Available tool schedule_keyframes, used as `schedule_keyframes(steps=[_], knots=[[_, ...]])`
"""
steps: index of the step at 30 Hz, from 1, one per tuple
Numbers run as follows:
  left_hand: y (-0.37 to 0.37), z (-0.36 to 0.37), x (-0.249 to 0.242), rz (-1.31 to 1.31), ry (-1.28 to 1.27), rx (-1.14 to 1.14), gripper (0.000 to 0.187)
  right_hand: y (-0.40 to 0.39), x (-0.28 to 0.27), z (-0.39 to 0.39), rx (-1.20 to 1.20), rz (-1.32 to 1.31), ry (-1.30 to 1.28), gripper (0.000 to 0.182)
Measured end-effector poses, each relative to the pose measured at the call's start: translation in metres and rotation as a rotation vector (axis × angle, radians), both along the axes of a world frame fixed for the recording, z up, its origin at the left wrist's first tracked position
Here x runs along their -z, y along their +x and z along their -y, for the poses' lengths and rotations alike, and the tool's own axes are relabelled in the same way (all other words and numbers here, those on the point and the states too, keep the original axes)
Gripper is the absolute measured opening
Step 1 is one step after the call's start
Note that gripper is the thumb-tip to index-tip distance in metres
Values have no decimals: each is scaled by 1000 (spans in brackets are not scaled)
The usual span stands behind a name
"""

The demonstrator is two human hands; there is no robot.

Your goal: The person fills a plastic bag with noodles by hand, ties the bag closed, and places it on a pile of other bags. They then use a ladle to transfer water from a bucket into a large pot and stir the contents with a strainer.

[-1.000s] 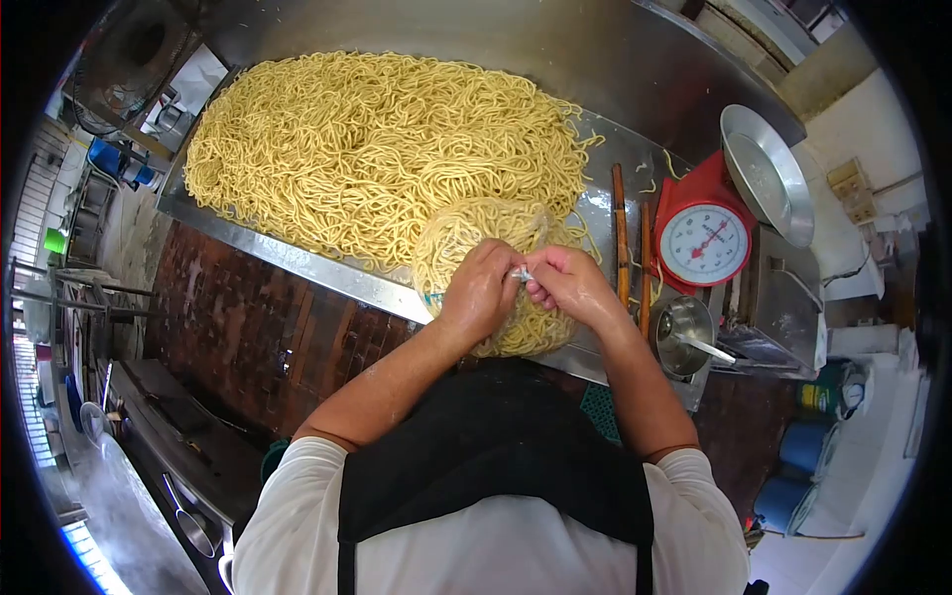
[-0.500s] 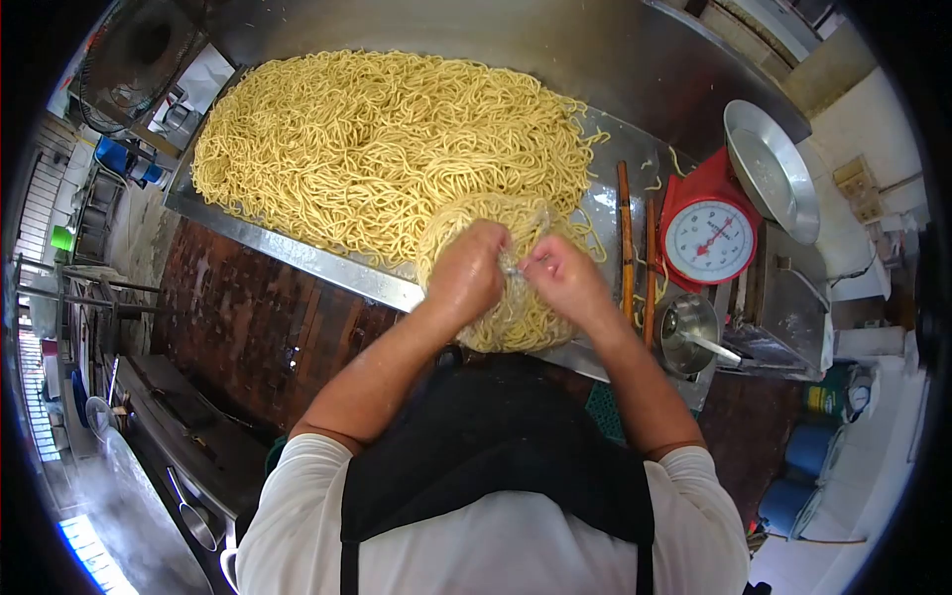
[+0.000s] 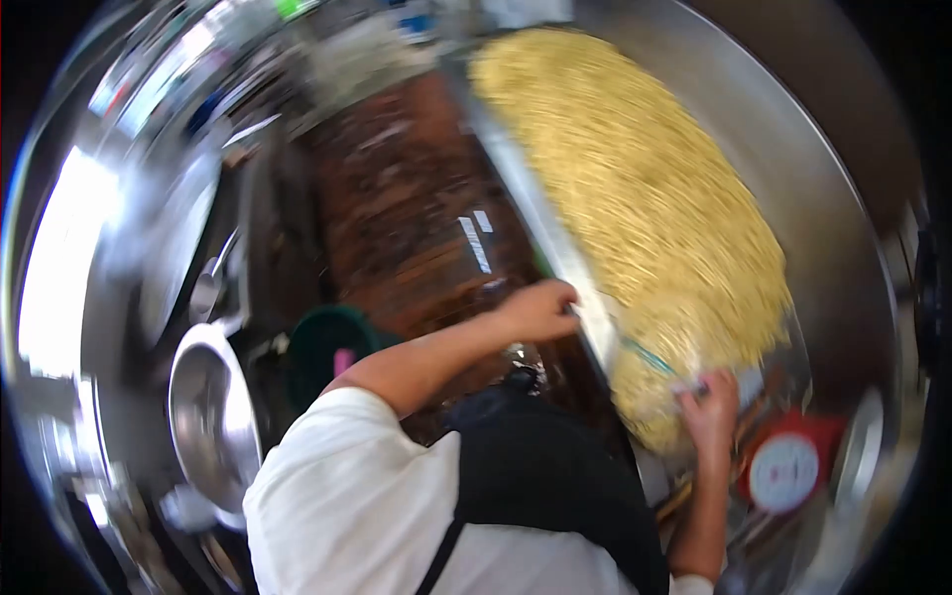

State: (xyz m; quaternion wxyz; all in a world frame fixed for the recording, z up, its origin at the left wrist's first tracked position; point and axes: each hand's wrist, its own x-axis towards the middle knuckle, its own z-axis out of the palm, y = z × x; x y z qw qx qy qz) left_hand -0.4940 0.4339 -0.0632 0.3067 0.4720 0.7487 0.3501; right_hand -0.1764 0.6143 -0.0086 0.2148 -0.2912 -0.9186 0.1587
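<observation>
A long heap of yellow noodles (image 3: 645, 178) lies on the metal table (image 3: 540, 213), smeared by motion. At its near end sits a clear bag of noodles (image 3: 650, 397), with a blue-green strip (image 3: 650, 357) near its top. My right hand (image 3: 709, 402) pinches the bag's gathered top. My left hand (image 3: 543, 309) is off the bag, just left of the table's edge, its fingers curled; whether it holds anything is too blurred to tell.
A red scale (image 3: 788, 471) stands right of my right hand, beside a metal pan (image 3: 861, 446). To my left are a large metal bowl (image 3: 213, 416) and a dark green bucket (image 3: 327, 347). Wet brown floor (image 3: 407, 198) lies left of the table.
The view has swung left. My left hand has come away from the bag toward the left, while my right hand stays at its top. A blue-green strip now shows on the bag.
</observation>
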Motion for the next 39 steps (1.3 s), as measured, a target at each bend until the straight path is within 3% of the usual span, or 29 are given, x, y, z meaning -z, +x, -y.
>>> schedule_keyframes(steps=[2,4,6,8,9,10,11,12,13,14,16,20,22,23,25,26,27,28,30,31,32,34,35,36,37,39], knots=[[23,46,-31,-98,-49,26,41,-1,17,-13,-63,52,26,35],[43,93,-26,-123,-107,-18,38,-6,21,-21,-82,159,-107,36],[78,149,-21,-112,-60,-178,37,-10,29,-37,-284,56,3,40],[121,203,-17,-67,-124,-457,35,-5,42,-51,-150,-42,-374,43],[143,234,-5,33,-154,-510,34,0,50,-54,-196,-53,-380,43],[159,260,-1,130,-175,-577,34,-2,59,-62,-105,-153,-543,43],[177,285,-17,145,-258,-570,32,-5,67,-67,-26,-227,-716,43],[195,303,-27,141,-256,-662,32,-6,80,-81,-138,-285,-702,37],[206,316,-36,85,-259,-653,32,-21,94,-90,-107,-460,-872,30],[213,328,-42,28,-267,-632,32,-25,92,-112,-159,-255,-805,27],[225,351,-45,42,-223,-754,33,-34,1,6,-178,-548,-1154,26],[257,380,-56,10,-130,-893,35,-25,-37,46,-438,-262,-658,19],[278,400,-56,13,-106,-781,36,-29,-49,82,-574,-135,-388,28],[289,413,-56,27,-121,-761,43,-29,-55,110,-602,-128,-381,28],[315,447,-63,104,-73,-798,47,-32,-78,194,-676,-148,-629,16],[327,467,-65,175,-35,-813,53,-35,-91,244,-710,-154,-755,16],[337,489,-64,259,-9,-786,73,-38,-100,292,-744,-156,-881,21],[349,512,-59,263,4,-807,73,-39,-106,335,-773,-154,-1011,28],[374,549,-38,514,370,-802,89,-53,-109,399,-897,-96,-959,29],[382,567,-17,626,428,-775,98,-55,-108,430,-995,-53,-908,30],[399,586,-19,637,444,-787,98,-47,-112,472,-1004,-32,-899,30],[422,628,-30,1066,789,-846,93,-38,-119,565,-1014,-171,-1008,29],[426,643,-35,1157,1048,-745,88,-39,-125,595,-1111,-6,-1002,26],[433,658,-31,1182,1178,-830,80,-41,-131,622,-1204,163,-988,24],[444,679,-40,1125,1267,-911,78,-28,-133,664,-1148,158,-1026,18],[466,723,-47,1000,1439,-1027,74,-23,-140,730,-1368,266,-1020,18]])
